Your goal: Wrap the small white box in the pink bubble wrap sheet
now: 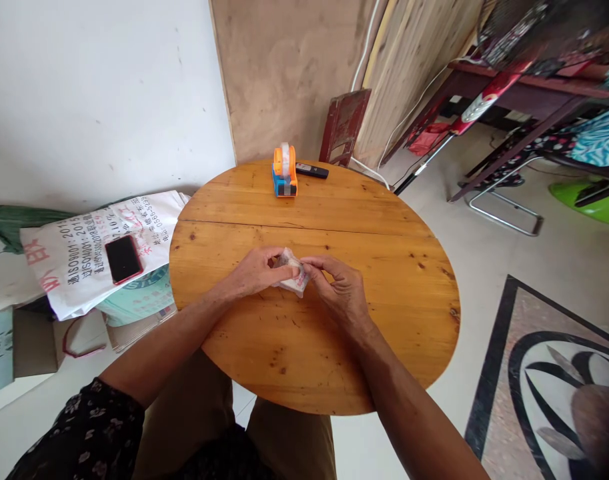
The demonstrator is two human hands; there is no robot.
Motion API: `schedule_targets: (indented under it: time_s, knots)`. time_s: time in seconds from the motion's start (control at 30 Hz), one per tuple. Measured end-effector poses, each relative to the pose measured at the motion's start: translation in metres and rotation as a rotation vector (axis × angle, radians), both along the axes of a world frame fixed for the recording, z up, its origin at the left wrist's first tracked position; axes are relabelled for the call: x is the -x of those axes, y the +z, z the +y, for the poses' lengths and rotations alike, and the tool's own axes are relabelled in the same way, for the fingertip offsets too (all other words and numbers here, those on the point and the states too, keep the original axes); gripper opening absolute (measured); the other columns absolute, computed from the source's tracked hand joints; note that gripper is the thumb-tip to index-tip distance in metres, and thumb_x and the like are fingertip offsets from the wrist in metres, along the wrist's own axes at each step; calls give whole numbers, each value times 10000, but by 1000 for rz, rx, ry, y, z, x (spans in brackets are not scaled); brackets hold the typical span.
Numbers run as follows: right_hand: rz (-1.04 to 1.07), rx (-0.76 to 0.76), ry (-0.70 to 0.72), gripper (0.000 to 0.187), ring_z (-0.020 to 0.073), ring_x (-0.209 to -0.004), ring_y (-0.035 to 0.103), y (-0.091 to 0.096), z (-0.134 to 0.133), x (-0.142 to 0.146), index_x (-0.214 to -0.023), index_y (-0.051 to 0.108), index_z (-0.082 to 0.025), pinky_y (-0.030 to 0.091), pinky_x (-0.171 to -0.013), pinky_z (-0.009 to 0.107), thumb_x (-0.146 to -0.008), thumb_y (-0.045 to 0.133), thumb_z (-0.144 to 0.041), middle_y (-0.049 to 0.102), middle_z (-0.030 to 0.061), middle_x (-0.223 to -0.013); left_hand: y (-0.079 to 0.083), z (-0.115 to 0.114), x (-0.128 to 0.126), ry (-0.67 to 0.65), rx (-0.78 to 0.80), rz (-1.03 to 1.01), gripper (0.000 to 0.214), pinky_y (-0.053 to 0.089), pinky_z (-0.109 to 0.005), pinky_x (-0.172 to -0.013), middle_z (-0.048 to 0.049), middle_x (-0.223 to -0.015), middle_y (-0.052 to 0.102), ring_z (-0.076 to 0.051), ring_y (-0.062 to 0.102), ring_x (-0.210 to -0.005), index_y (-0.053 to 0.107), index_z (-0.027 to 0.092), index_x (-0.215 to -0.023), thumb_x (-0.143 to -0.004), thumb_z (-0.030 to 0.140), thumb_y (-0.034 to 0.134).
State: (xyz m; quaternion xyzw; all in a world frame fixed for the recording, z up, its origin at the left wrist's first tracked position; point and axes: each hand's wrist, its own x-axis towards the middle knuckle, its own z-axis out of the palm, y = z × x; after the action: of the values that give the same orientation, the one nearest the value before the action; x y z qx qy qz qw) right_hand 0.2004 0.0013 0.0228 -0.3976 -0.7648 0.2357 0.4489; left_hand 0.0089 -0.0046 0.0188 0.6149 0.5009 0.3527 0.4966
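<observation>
A small packet in crinkled clear plastic wrap (293,284), whitish with some red marks, is held over the middle of the round wooden table (284,373). My left hand (257,272) grips its left side between thumb and fingers. On the other side, the thumb and forefinger of my right hand (341,287) pinch the packet's right edge. What lies inside the wrap is too small to make out.
An orange and blue tape dispenser (285,175) stands at the table's far edge, beside a black remote control (312,171). Left of the table, a phone (123,259) lies on a printed white sack (84,267). Behind stands a dark red chair (345,123); a person (601,137) sits far right.
</observation>
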Motion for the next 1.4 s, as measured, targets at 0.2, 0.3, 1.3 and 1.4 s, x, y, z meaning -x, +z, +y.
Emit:
schedule_targets:
  time_s: [0.2,0.3,1.3,1.4]
  knots:
    - [-50,-71,-4,179,204,-781,726,-6,0,1,-902,771,-242,545,-740,309,-917,594,-268,784,34,-871,-5,6,8,-21,79,-102,606,451,-260,-708,-57,-983,660,-166,598,-850,588,148,-1314,-743,324,694]
    - [-71,-86,-2,185,207,-800,728,-7,-1,2,-922,768,-243,546,-751,319,-927,586,-272,785,44,-894,-6,9,9,-37,115,-149,548,459,-255,-701,-57,-977,678,-162,620,-835,623,136,-1249,-717,263,658]
    - [-170,-215,-39,223,276,-1147,614,-5,0,-8,-1097,707,-271,428,-1009,480,-937,557,-314,666,98,-1233,2,10,10,63,144,-63,423,391,-228,-547,26,-667,578,-96,488,-556,676,124,-1104,-742,340,637]
    - [-164,-64,31,412,299,-1306,518,-3,6,-15,-1295,601,-266,395,-1090,504,-902,599,-388,582,121,-1382,6,10,9,62,161,-61,415,392,-226,-544,23,-666,584,-97,488,-559,684,121,-1098,-734,311,624]
